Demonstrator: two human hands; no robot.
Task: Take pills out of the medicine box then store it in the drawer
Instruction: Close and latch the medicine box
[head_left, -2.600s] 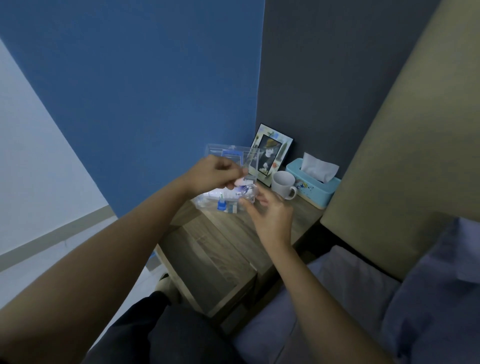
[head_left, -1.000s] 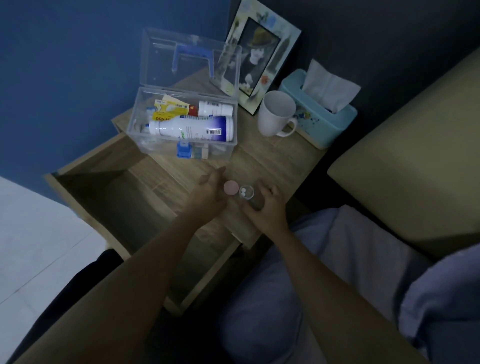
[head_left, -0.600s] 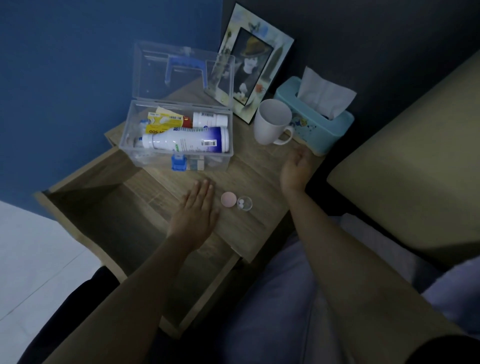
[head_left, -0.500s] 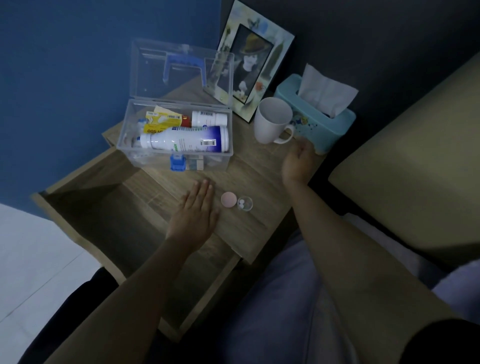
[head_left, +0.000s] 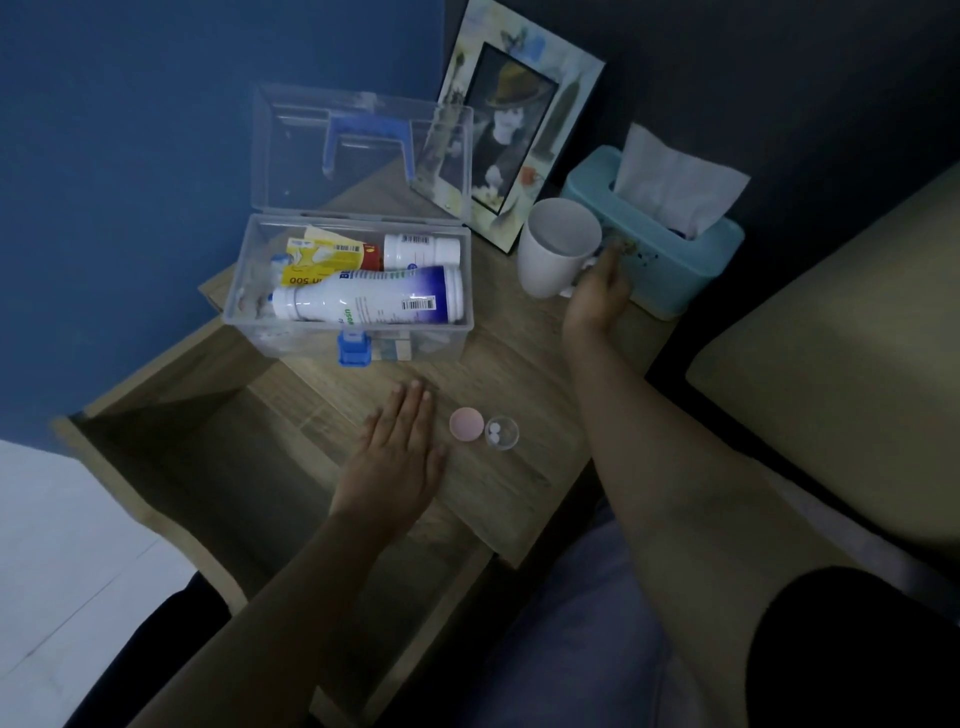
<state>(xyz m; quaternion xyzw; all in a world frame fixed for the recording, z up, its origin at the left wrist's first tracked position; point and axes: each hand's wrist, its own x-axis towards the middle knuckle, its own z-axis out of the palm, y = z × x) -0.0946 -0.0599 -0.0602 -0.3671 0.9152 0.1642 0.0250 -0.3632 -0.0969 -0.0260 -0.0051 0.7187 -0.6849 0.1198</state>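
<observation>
The clear medicine box (head_left: 260, 291) stands on the wooden nightstand with its lid up, holding a large white and blue bottle (head_left: 366, 301), a smaller white bottle and a yellow packet. Near the front edge sit a small clear pill cup (head_left: 502, 432) with two white pills and, beside it, its pink cap (head_left: 466, 424). My left hand (head_left: 397, 457) lies flat and open on the top just left of the cap. My right hand (head_left: 597, 296) is closed on the handle of the white mug (head_left: 556, 249). The drawer (head_left: 218, 467) below is pulled out.
A framed picture (head_left: 514, 140) leans on the wall behind the box. A teal tissue box (head_left: 670, 260) stands right of the mug. A beige headboard and bedding fill the right side. My knees are under the nightstand's front.
My hands set the pill cup and pink cap down on the nightstand. My right hand then reached back to the mug and closed on its handle; my left hand stayed flat.
</observation>
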